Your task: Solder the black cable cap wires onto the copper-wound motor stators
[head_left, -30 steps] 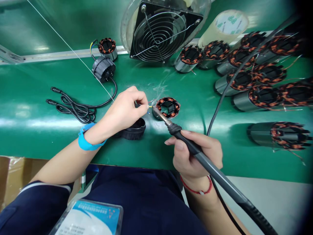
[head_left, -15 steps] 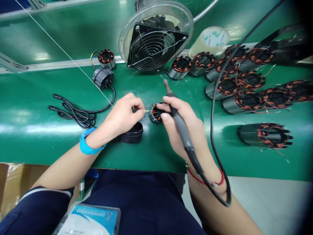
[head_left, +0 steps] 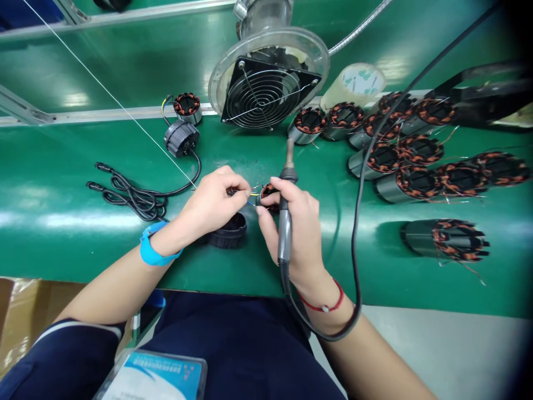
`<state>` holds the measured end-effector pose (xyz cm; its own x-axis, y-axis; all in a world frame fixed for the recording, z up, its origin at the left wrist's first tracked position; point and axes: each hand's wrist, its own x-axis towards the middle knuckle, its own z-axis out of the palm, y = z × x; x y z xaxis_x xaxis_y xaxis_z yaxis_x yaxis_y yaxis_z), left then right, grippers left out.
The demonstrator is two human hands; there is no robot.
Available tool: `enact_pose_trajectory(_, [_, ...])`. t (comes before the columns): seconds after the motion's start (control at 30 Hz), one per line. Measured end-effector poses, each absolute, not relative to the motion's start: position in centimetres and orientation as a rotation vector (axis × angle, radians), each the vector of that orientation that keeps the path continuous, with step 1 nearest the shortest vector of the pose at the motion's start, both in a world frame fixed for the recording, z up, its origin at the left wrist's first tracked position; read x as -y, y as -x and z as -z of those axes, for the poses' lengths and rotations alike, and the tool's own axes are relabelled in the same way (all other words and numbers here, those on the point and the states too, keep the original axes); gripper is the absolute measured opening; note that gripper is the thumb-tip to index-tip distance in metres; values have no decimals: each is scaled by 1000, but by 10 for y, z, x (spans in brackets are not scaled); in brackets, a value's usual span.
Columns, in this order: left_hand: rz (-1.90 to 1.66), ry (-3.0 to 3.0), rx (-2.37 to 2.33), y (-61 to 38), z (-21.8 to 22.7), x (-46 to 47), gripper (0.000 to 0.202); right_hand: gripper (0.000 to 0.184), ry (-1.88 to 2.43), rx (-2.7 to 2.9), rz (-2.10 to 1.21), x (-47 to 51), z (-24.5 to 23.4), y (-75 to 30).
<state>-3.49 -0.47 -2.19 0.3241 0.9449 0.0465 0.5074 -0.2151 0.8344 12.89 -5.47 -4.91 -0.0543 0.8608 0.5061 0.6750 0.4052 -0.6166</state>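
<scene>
My left hand [head_left: 219, 197] pinches thin lead wires [head_left: 254, 194], one yellow and one blue, beside a copper-wound motor stator [head_left: 267, 191]. A thin pale strand [head_left: 137, 123] runs from the upper left down to this hand. Held in my right hand [head_left: 303, 230] is a soldering iron [head_left: 285, 233], its tip pointing away from me. The thumb and a finger of that hand reach to the stator and the wire ends; their exact grip is partly hidden. A black round housing [head_left: 229, 232] lies just below my left hand.
Several stators [head_left: 381, 158] stand at the right, one [head_left: 445, 240] lying nearer. A caged fan [head_left: 262, 103] hangs at the back beside a tape roll [head_left: 358, 83]. Coiled black cable [head_left: 137, 200] lies left. The iron's cord [head_left: 356, 233] loops over my right forearm.
My right hand has moved left and turned, so the soldering iron stands more upright in view. Its thumb and finger are now closer to the wire ends. The left hand keeps its pinch.
</scene>
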Motion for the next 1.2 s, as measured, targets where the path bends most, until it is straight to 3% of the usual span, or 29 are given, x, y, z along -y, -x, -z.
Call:
enact_pose_trajectory(0.23, [-849, -1796, -1270, 35, 21, 7, 8, 43, 1276, 1798, -213, 49, 50, -122])
enact_pose_trajectory(0.77, [-792, -2146, -1066, 41, 14, 12, 11, 47, 1123, 1584, -525, 47, 57, -132])
enact_pose_trajectory(0.97, [-757, -2080, -1127, 36, 19, 12, 16, 51, 1208, 1761, -423, 53, 53, -153])
enact_pose_trajectory(1.2, [-778, -2042, -1153, 35, 20, 11, 12, 42, 1234, 1797, -302, 42, 55, -143])
